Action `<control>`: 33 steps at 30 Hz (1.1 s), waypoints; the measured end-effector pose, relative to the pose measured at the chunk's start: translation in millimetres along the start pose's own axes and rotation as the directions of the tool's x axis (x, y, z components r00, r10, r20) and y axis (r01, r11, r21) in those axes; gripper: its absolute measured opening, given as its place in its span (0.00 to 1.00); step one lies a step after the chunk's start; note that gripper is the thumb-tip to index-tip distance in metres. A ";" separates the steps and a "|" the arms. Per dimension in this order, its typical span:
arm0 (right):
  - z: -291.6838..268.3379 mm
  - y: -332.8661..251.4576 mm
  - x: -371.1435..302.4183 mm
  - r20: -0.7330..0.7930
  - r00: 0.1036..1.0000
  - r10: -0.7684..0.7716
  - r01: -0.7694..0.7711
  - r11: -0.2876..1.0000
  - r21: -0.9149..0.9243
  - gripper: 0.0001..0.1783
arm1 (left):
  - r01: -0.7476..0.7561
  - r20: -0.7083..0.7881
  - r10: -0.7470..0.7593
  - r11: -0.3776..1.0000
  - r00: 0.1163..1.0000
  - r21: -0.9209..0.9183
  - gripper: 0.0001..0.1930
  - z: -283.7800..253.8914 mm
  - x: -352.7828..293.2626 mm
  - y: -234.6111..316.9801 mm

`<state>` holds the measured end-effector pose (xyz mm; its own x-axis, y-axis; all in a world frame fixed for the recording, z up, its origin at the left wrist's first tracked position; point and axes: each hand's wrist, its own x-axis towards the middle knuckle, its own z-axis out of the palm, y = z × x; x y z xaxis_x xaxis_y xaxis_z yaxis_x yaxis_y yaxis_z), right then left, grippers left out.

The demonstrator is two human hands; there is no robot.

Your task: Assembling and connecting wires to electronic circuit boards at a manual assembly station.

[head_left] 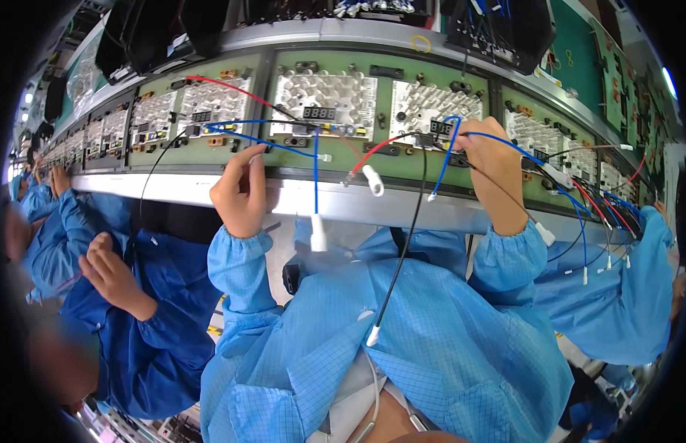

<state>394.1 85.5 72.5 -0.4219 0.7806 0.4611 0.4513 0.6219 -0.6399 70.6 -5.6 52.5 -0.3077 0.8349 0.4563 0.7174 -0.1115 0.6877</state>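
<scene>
My right hand is at a circuit board right of centre, its fingertips pinched on a blue wire that loops beside the board's small digit display. My left hand hovers over the line's near rail, fingers loosely bent and apart, with nothing visible in them. Its fingertip is close to another blue wire, which runs to a white connector. Between the hands, a red wire, a black wire and a blue wire with a white sleeve hang over the near edge.
Green carrier trays with more boards run left and right along the metal-railed line. Black bins stand behind it. A co-worker in dark blue is at the left, and a light-blue sleeve shows at the right among dangling wires.
</scene>
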 end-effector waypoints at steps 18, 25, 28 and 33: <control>-9.2 -6.2 -53.0 -0.109 0.943 0.316 -0.302 0.945 0.123 0.10 | 0.119 0.294 -0.076 0.984 0.953 -0.132 0.08 20.1 7.9 35.0; -2.3 -2.3 -93.0 -0.252 0.893 0.373 -0.366 0.927 0.075 0.07 | 0.096 0.324 -0.068 0.993 0.944 -0.071 0.07 18.3 4.6 39.2; -2.8 -4.1 -101.5 -0.161 0.872 0.463 -0.462 0.886 0.048 0.06 | 0.014 0.411 0.002 0.999 0.912 -0.037 0.06 6.0 6.9 30.3; -1.0 -1.1 -97.1 -0.078 0.992 0.102 -0.112 0.984 -0.137 0.09 | 0.016 0.336 -0.003 0.999 0.942 -0.037 0.05 -7.0 10.7 17.3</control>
<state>435.3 9.1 29.1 -0.3111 0.8424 0.4400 0.5990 0.5332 -0.5974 75.3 -2.4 73.2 -0.0821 0.9678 0.2379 0.6889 -0.1174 0.7153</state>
